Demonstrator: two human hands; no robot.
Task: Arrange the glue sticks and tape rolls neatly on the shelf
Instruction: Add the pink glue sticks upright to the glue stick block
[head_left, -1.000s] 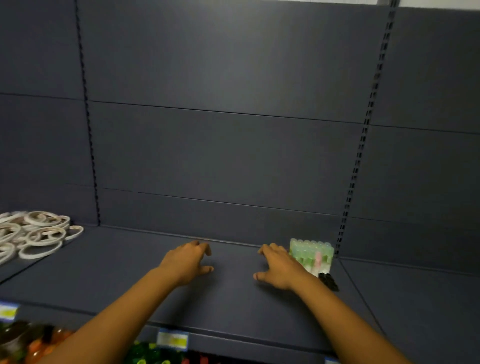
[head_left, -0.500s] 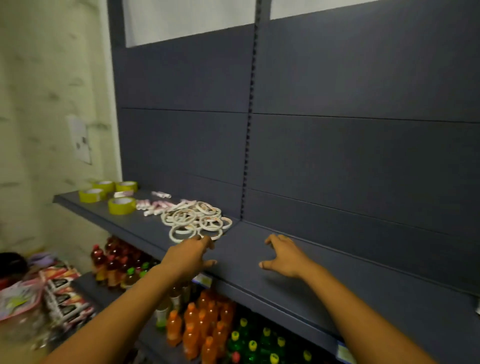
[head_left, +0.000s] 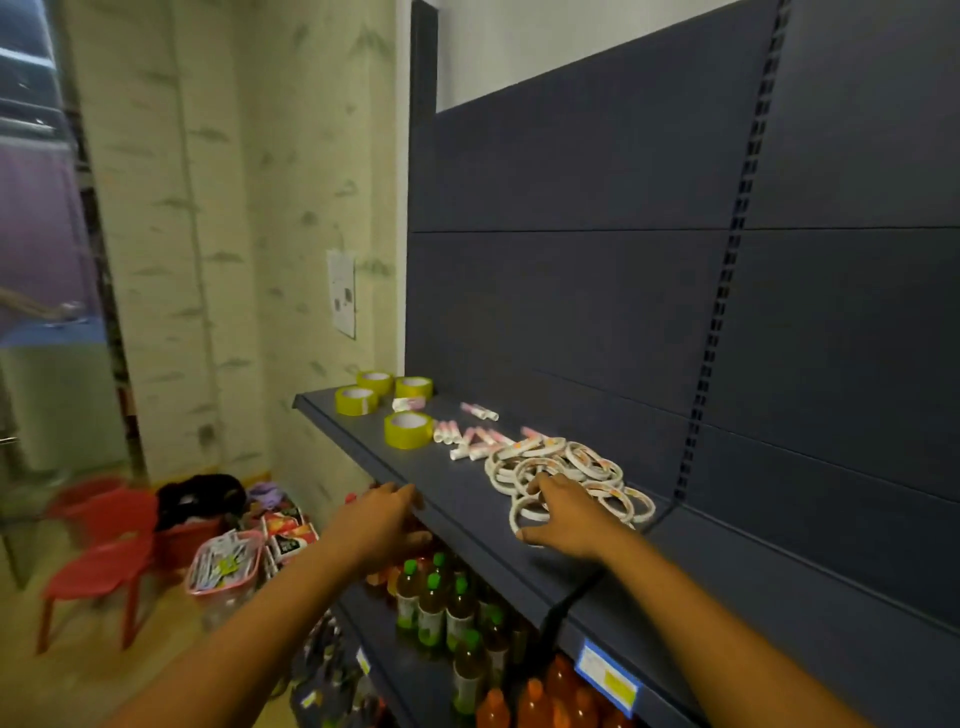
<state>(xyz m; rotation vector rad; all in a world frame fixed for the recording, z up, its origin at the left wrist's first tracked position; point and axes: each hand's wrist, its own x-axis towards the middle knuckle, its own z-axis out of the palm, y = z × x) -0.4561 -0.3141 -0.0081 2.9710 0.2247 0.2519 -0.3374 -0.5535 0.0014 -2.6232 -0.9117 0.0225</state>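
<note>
A heap of thin white tape rolls (head_left: 571, 467) lies on the dark shelf (head_left: 457, 499). Left of it lie several pink-and-white glue sticks (head_left: 475, 441), scattered at odd angles. Several yellow tape rolls (head_left: 409, 429) stand at the shelf's far left end. My right hand (head_left: 563, 514) rests on the near edge of the white heap with fingers spread over the rings. My left hand (head_left: 382, 522) is at the shelf's front lip, fingers relaxed, holding nothing.
Below the shelf stand rows of green and orange drink bottles (head_left: 441, 603). A red plastic chair (head_left: 98, 551) and a pink basket of packets (head_left: 223, 566) sit on the floor at the left. A blue price tag (head_left: 608, 675) is on the shelf edge.
The view has swung left along the shelf. Both hands moved left: the right one now lies on the white tape heap, the left one sits at the shelf's front lip.
</note>
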